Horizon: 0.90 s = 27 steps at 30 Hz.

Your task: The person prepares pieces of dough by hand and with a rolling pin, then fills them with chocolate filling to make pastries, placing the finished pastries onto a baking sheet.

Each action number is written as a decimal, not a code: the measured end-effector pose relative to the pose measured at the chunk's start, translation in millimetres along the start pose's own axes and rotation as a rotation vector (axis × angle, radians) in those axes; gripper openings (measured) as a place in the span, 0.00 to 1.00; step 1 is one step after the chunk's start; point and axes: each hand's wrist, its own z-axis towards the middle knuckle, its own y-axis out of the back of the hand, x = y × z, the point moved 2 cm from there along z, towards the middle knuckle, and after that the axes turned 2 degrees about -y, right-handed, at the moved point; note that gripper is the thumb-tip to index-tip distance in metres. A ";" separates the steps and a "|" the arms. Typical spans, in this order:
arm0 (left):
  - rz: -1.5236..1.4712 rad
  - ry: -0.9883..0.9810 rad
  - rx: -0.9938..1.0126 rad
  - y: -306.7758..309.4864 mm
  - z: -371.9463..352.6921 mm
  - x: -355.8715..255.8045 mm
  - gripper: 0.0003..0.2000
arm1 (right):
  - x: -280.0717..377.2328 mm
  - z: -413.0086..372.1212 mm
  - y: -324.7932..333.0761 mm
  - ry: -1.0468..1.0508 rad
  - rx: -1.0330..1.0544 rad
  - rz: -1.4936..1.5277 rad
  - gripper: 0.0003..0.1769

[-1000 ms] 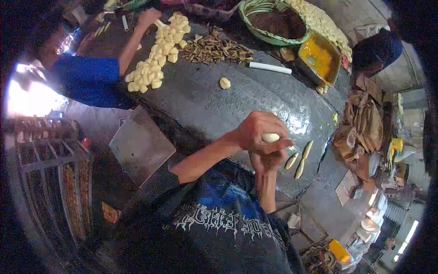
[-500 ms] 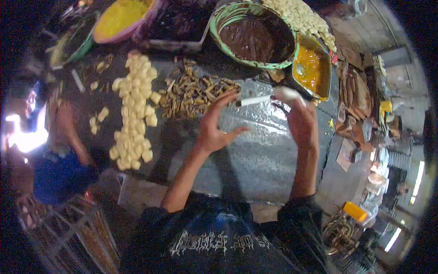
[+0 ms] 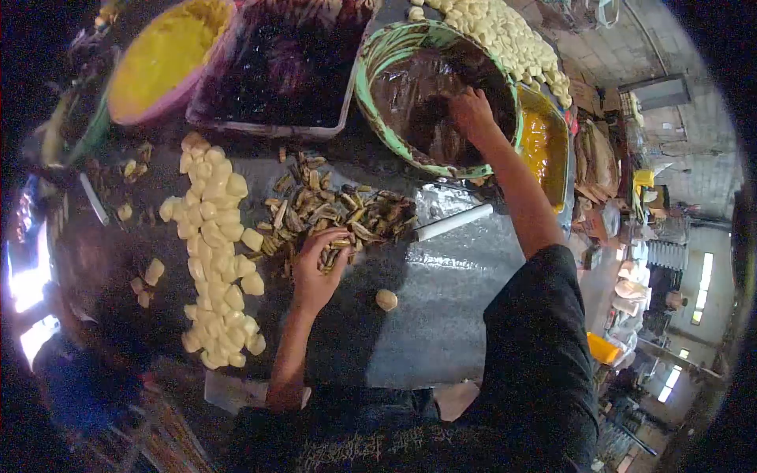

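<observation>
My left hand (image 3: pixel 319 264) is at the near edge of a pile of brown, finger-like pieces (image 3: pixel 323 201), its fingers curled round some of them. My right hand (image 3: pixel 475 114) reaches into a green-rimmed tub (image 3: pixel 371 102) of dark brown paste, fingertips down at the paste and partly hidden. A white rolling pin (image 3: pixel 455 223) lies on the dark table (image 3: pixel 426 339), right of the pile. One small round dough piece (image 3: pixel 386 299) sits on the table, nearer my body. Left of the pile runs a long heap of pale dough pieces (image 3: pixel 213 244).
A pink tub of yellow stuff (image 3: pixel 169 59) and a dark tray (image 3: pixel 276 71) stand at the back. Right of the green-rimmed tub is a pan of orange-yellow liquid (image 3: pixel 536 150). More dough pieces (image 3: pixel 505 35) lie behind. A white stick (image 3: pixel 95 199) lies at left.
My right hand has moved up into the tub, and my left hand down-left to the brown pieces. The rolling pin now lies on the table. A co-worker's hand at left no longer shows clearly.
</observation>
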 end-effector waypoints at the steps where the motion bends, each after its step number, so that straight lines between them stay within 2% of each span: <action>1: -0.016 0.020 -0.018 0.0 -4.1 1.7 0.11 | 1.5 -5.9 -3.0 -0.012 0.026 -0.003 0.10; 2: -0.032 0.026 -0.031 -0.1 -8.3 3.1 0.11 | 6.6 -19.3 7.8 -0.015 0.051 0.019 0.10; 4: -0.058 0.023 -0.056 -1.1 -14.7 4.1 0.10 | 4.3 -29.0 -2.2 0.176 0.177 -0.044 0.11; 6: -0.034 0.020 -0.058 -4.8 -21.9 5.6 0.09 | -8.2 -41.4 -52.7 0.550 0.384 -0.214 0.11; 8: -0.020 -0.016 -0.058 -6.3 -25.0 -0.8 0.09 | 4.5 -33.8 -6.4 0.549 0.378 0.014 0.12; 10: -0.012 -0.064 -0.066 -6.6 -31.4 -13.1 0.09 | 6.4 -35.7 27.5 0.379 0.440 0.486 0.13; 11: -0.003 -0.066 -0.053 -6.4 -35.0 -20.1 0.09 | 5.0 -37.8 40.1 0.198 0.494 0.843 0.14; 13: 0.024 -0.063 -0.036 -4.4 -43.0 -40.7 0.10 | -2.9 -42.4 45.3 -0.157 0.646 1.347 0.22; 16: -0.024 -0.001 -0.019 -14.0 -57.1 -60.6 0.13 | 26.6 -74.6 120.3 -0.473 0.489 2.347 0.29; 17: -0.081 0.006 -0.021 -25.6 -61.9 -58.5 0.13 | 38.5 -94.3 148.3 -0.455 0.335 2.506 0.31; 20: -0.425 0.000 -0.063 -65.4 -69.9 -89.8 0.15 | 71.2 -164.9 184.6 -0.036 0.320 3.020 0.37; 22: -0.717 0.081 -0.126 -87.7 -79.6 -133.5 0.18 | 101.0 -216.1 199.6 -0.080 0.130 3.154 0.39; 23: -0.795 0.124 -0.123 -94.9 -89.2 -139.5 0.19 | 117.9 -244.5 206.8 0.063 0.103 3.185 0.40; 24: -0.872 0.169 -0.123 -102.0 -99.0 -145.6 0.21 | 137.1 -271.9 224.4 0.051 0.134 3.220 0.42; 26: -0.890 0.260 -0.052 -114.9 -123.8 -136.6 0.22 | 165.0 -317.2 235.2 0.068 0.147 3.091 0.44; 27: -0.914 0.228 0.033 -106.9 -138.7 -165.5 0.20 | 173.2 -340.1 232.5 0.022 0.188 2.974 0.45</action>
